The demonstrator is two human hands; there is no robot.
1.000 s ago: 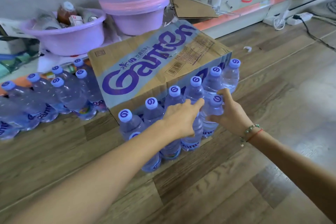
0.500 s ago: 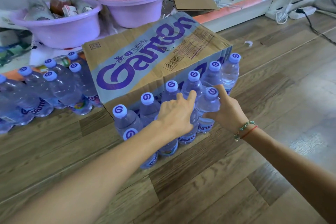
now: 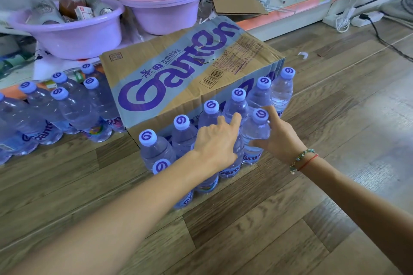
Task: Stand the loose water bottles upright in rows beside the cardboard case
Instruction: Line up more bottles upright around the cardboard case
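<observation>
Steadying the front row, my left hand (image 3: 218, 140) lay spread over one bottle's shoulder while my right hand (image 3: 276, 138) wrapped the end bottle (image 3: 256, 136), upright just beside the cardboard case (image 3: 178, 78). Any sideways shove risked toppling the touching back row (image 3: 237, 105); tall, narrow bottles probably tip easily.
</observation>
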